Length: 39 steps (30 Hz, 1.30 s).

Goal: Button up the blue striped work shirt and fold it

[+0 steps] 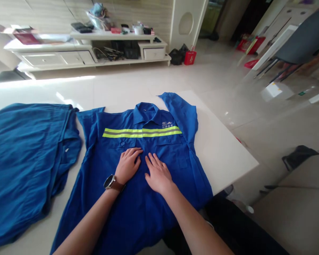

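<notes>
A blue work shirt (138, 166) is seen spread face up on the white desk (223, 148), collar toward the far edge, hem hanging over the near edge. Its long axis runs from near edge to far edge, straight away from the person. Both hands are laid flat on the chest, just below the reflective yellow stripe (142, 132). The left hand (128, 164), a watch (110, 182) on its wrist, is pressed beside the button line; the right hand (157, 174) is set just beside it, thumbs almost touching. Fingers (134, 152) are released and splayed, nothing grasped, palms down on cloth. Neither hand is nearer the collar by much; the left reaches slightly farther up. The sleeves lie outward toward the desk's side edges. A second blue garment (29, 159) is heaped toward the left edge, apart from the hands.
</notes>
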Available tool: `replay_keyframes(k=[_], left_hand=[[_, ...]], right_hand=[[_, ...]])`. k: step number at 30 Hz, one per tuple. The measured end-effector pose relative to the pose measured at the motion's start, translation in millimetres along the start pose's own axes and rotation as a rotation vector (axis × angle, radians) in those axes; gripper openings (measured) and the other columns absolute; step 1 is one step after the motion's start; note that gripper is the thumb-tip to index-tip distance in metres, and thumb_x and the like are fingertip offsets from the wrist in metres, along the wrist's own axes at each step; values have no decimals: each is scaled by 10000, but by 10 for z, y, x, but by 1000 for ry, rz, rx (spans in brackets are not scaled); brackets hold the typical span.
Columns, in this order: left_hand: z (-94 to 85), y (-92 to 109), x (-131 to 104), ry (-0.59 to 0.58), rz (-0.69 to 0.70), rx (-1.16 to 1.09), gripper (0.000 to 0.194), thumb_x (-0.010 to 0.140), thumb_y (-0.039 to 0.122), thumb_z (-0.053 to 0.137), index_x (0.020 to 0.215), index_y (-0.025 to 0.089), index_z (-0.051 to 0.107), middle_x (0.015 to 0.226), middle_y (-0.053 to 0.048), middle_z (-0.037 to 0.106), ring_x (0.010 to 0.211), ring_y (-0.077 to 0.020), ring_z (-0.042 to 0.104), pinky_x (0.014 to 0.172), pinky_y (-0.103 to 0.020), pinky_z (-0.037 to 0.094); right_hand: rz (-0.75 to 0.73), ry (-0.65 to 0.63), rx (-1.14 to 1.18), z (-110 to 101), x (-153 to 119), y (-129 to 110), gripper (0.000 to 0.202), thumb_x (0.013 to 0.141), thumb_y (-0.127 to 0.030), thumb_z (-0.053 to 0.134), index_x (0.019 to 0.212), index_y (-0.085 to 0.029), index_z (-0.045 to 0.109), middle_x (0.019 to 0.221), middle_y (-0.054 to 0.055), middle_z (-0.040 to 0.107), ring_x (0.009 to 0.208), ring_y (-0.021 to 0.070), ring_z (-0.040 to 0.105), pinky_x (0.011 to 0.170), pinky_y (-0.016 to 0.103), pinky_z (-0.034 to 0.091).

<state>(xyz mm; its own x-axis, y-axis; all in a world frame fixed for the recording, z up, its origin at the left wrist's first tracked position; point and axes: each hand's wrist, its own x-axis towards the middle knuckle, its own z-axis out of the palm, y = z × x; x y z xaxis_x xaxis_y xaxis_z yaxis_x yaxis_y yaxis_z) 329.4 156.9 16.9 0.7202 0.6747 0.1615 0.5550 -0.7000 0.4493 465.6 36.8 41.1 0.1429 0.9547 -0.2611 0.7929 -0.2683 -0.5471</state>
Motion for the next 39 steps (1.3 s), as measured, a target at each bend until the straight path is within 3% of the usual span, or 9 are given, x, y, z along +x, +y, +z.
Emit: replay_keyframes(k=[4, 7, 10, 13, 18, 25, 29, 33, 39], left_hand=[[-92, 42, -73, -71, -66, 14, 311, 931, 210, 467, 1134, 244, 700, 1231, -80, 708, 1190, -286, 599, 975, -430, 468], [-209, 58, 185, -128, -183, -52, 257, 894, 209, 504, 1058, 233, 699, 1022, -56, 745, 966, -247, 670, 861, -351, 488], [-222, 73, 532, -48, -373, -88, 243, 896, 239, 517, 1058, 221, 696, 929, -50, 752, 850, -236, 681, 759, -322, 465], [-85, 66, 679, 39, -438, -138, 195, 899, 248, 523, 967, 213, 703, 895, -54, 754, 834, -234, 678, 721, -312, 441], [170, -39, 506, 139, -307, -219, 172, 840, 138, 535, 877, 213, 685, 861, -35, 735, 774, -203, 652, 708, -312, 432], [158, -117, 406, 153, -65, -420, 389, 902, 84, 480, 1134, 252, 743, 1048, -45, 704, 989, -199, 655, 869, -352, 467], [159, -133, 400, 112, -45, -454, 420, 932, 87, 477, 1198, 283, 737, 1083, -47, 687, 1021, -200, 640, 885, -360, 477], [189, -141, 398, 126, -127, -414, 324, 950, 158, 549, 1217, 247, 710, 1077, -63, 675, 973, -216, 632, 857, -370, 502], [224, -109, 424, 123, -122, -277, 124, 940, 238, 637, 1001, 228, 745, 988, -59, 663, 939, -232, 621, 826, -385, 486]], right_hand=[[1, -67, -46, -131, -101, -100, 639, 911, -277, 585, 1535, -242, 451, 1657, 75, 368, 1517, 271, 311, 1167, 525, 371], [-14, -50, -94, -212, -132, -180, 496, 889, -261, 617, 1385, -242, 597, 1501, 95, 547, 1369, 298, 468, 1062, 503, 458], [-7, -25, -128, -253, -114, -226, 391, 878, -255, 634, 1268, -241, 651, 1368, 90, 619, 1279, 298, 519, 972, 454, 496], [19, 5, -141, -264, -59, -226, 261, 891, -260, 623, 1146, -241, 674, 1251, 73, 658, 1214, 282, 552, 920, 418, 496], [23, 69, -122, -284, 57, -216, 222, 918, -279, 617, 1133, -262, 668, 1125, 46, 699, 1126, 256, 605, 936, 416, 465], [81, 203, -66, -358, 317, -285, 461, 938, -253, 567, 1398, -275, 565, 1364, 77, 636, 1235, 268, 585, 996, 435, 478], [96, 200, -49, -314, 424, -246, 484, 936, -257, 555, 1419, -278, 572, 1445, 78, 586, 1276, 280, 576, 1037, 448, 490], [117, 202, -53, -253, 443, -220, 540, 939, -261, 539, 1478, -232, 528, 1481, 103, 562, 1311, 286, 565, 1071, 456, 488], [129, 230, -44, -281, 421, -297, 508, 952, -276, 499, 1447, -184, 560, 1468, 111, 573, 1328, 291, 555, 1102, 461, 479]])
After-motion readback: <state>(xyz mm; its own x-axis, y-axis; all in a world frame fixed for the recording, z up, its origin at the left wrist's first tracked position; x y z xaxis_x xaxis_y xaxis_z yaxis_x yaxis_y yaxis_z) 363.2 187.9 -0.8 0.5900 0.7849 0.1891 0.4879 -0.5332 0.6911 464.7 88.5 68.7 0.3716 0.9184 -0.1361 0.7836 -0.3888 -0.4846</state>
